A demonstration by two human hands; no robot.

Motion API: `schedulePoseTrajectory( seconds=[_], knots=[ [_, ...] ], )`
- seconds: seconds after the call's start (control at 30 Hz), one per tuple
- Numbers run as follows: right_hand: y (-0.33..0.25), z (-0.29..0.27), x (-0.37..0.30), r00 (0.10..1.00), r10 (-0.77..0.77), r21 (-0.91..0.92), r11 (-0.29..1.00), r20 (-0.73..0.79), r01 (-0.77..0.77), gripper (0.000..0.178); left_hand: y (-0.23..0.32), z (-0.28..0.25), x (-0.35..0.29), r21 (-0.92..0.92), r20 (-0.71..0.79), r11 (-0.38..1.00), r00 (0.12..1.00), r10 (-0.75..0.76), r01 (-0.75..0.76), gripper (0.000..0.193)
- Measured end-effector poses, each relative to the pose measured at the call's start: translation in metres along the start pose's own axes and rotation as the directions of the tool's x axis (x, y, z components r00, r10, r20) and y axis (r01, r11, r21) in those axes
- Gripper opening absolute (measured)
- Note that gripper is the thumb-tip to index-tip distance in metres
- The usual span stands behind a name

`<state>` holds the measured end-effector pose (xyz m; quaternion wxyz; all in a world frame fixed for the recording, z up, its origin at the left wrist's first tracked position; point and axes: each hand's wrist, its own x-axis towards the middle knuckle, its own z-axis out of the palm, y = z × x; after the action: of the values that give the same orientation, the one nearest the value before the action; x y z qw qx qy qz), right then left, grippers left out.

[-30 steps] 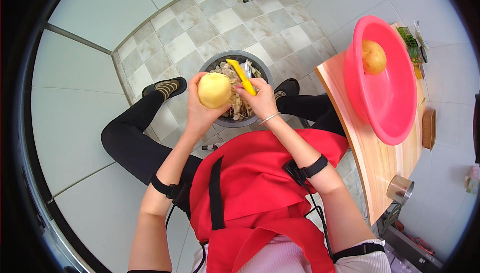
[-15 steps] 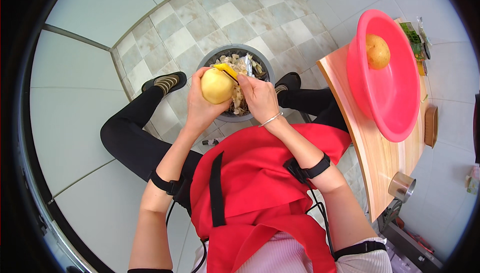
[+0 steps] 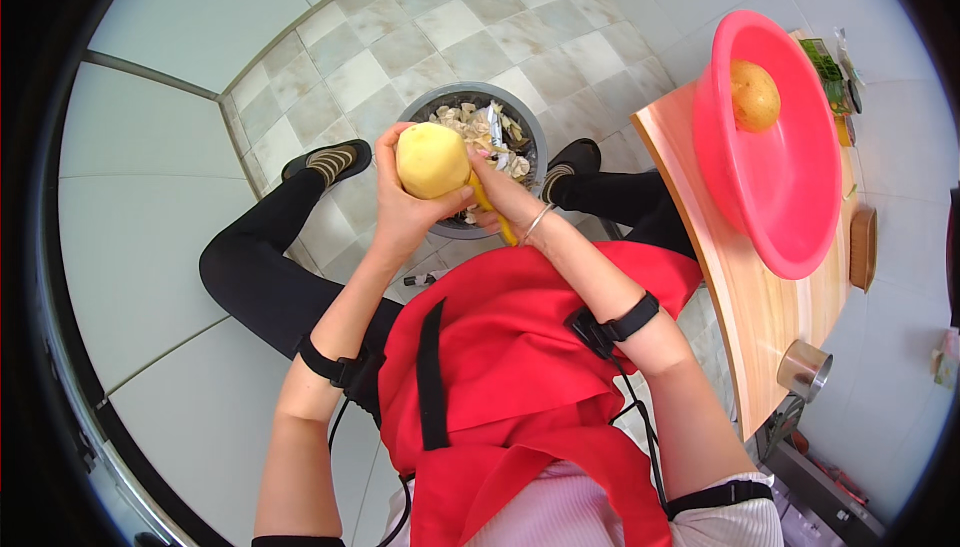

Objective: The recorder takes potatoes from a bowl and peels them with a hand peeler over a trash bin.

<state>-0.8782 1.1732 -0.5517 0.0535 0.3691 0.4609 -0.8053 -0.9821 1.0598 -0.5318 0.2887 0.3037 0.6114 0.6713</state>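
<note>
My left hand [image 3: 402, 215] is wrapped round a peeled, pale yellow potato [image 3: 431, 160] from its left and lower side. Close against the potato's right side, my right hand [image 3: 513, 203] is closed on a yellow peeler [image 3: 489, 205]. The peeler's handle points down toward my wrist, and its blade end is hidden by the fingers and the potato. Below both hands stands a grey waste bin [image 3: 538, 137], with pale peelings [image 3: 468, 119] and scraps inside.
To my right, a pink basin [image 3: 790, 202] holding one brownish-yellow potato [image 3: 753, 97] stands on a wooden board [image 3: 712, 237]. A metal cup [image 3: 804, 370] sits at the board's near end. My feet are on either side of the bin, on a tiled floor [image 3: 480, 57].
The peeler has come off the potato's upper right and now lies down along my right palm. My right hand has dropped slightly, and the potato has been turned and shifted a little up.
</note>
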Motion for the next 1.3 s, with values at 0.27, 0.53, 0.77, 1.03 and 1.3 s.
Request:
schedulePoseTrajectory(
  seconds=[0.27,0.53,0.77,1.03,1.3],
  knots=[
    [-0.004,0.006,-0.001,0.98,-0.181,0.317,0.927,-0.087,0.2,0.041,0.0,0.009,-0.011,-0.145,0.186,0.987,0.982,-0.042,0.07,0.074],
    [0.002,0.008,-0.009,0.887,-0.399,0.002,0.912,-0.233,0.411,0.035,0.013,0.002,-0.01,-0.037,0.314,0.856,0.819,-0.48,0.516,0.085],
    [-0.005,-0.004,-0.013,0.884,-0.457,-0.235,0.874,-0.096,0.426,0.032,-0.001,-0.01,-0.007,-0.02,0.3,0.847,0.811,-0.502,0.532,0.085],
    [-0.003,-0.003,-0.045,0.686,-0.724,-0.886,0.269,0.072,0.377,0.029,0.007,-0.016,-0.003,-0.449,0.428,0.542,0.704,-0.567,0.71,0.067],
    [-0.002,0.006,-0.039,0.62,-0.773,-0.973,0.015,0.136,0.232,0.033,0.0,-0.016,-0.008,-0.461,0.507,0.439,0.635,-0.583,0.771,0.061]
  ],
)
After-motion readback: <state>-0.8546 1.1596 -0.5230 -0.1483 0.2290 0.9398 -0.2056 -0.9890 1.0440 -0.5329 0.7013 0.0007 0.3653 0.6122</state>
